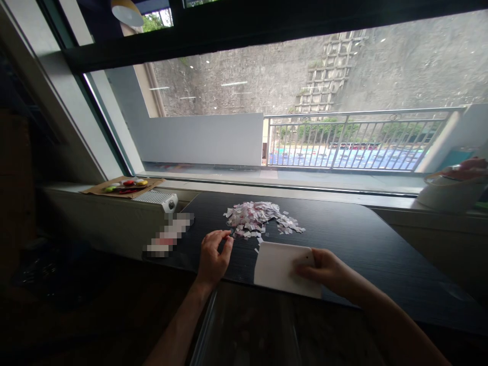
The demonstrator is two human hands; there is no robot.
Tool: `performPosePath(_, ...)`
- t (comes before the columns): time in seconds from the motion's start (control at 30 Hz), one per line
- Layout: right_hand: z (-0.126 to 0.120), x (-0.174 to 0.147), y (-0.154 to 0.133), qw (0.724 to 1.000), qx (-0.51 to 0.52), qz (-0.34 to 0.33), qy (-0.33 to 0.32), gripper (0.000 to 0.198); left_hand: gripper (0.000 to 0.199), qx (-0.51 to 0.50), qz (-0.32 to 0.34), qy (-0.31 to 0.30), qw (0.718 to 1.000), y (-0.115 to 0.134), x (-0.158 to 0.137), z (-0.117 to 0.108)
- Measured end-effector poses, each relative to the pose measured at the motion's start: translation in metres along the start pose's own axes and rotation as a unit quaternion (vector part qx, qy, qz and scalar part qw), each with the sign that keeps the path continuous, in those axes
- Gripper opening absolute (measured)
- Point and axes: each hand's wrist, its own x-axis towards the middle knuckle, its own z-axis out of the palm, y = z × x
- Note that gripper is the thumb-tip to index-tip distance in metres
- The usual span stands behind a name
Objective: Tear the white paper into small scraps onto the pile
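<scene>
Across the dark wood-grained surface (366,254), below the window, a loose heap of small pale paper scraps (251,216) lies toward the middle, a thinner drift of it trailing to the right and a few stray pieces nearer the front edge. The right hand (324,267) has a firm grip, thumb over fingers, on the right end of a flat white board (280,264) with a small hole near its upper corner; the board stands at the front edge, just before the heap. The left hand (214,256) is beside the heap, its grip narrowed until thumb and forefinger almost meet near a small dark bit; I cannot tell whether it is held.

Below the front edge, between the forearms, is what looks like a see-through bin (206,321), its contents too dark to read. At left, a cardboard sheet (93,189) on the radiator (114,218) carries red, yellow and green pieces. On the right sill, a white container (442,193) has something reddish at its top.
</scene>
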Motion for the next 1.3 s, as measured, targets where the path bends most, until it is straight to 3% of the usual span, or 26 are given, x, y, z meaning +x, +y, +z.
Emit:
performPosePath(0.13, -0.033, -0.019, -0.002, 0.982, -0.031, -0.038, 0.181, 0.05, 0.025, -0.007, -0.001, -0.001, 1.0, 0.0, 0.0, -0.001)
performPosePath(0.23, -0.047, -0.031, -0.003, 0.97, -0.05, -0.044, 0.233, 0.052, 0.026, -0.014, -0.002, 0.001, 1.0, -0.001, 0.001, -0.001)
performPosePath(0.43, -0.043, -0.046, -0.002, 0.971, -0.108, -0.05, 0.206, 0.036, 0.029, -0.017, -0.002, -0.005, 1.0, -0.004, 0.002, -0.001)
performPosePath(0.63, -0.058, -0.063, -0.008, 0.965, -0.148, -0.05, 0.209, 0.029, 0.031, -0.002, 0.001, -0.017, 1.0, -0.004, 0.003, -0.004)
performPosePath(0.93, -0.065, -0.055, -0.004, 0.984, -0.072, 0.008, 0.163, 0.03, 0.029, -0.001, 0.0, -0.013, 1.0, -0.006, 0.004, -0.004)
performPosePath(1.13, -0.083, -0.046, 0.001, 0.984, -0.008, 0.011, 0.178, 0.037, 0.03, 0.005, 0.001, -0.015, 1.0, -0.008, 0.004, -0.004)
performPosePath(1.3, -0.086, -0.039, 0.013, 0.99, 0.033, 0.028, 0.135, 0.035, 0.032, 0.005, -0.003, -0.018, 1.0, -0.008, 0.004, -0.005)
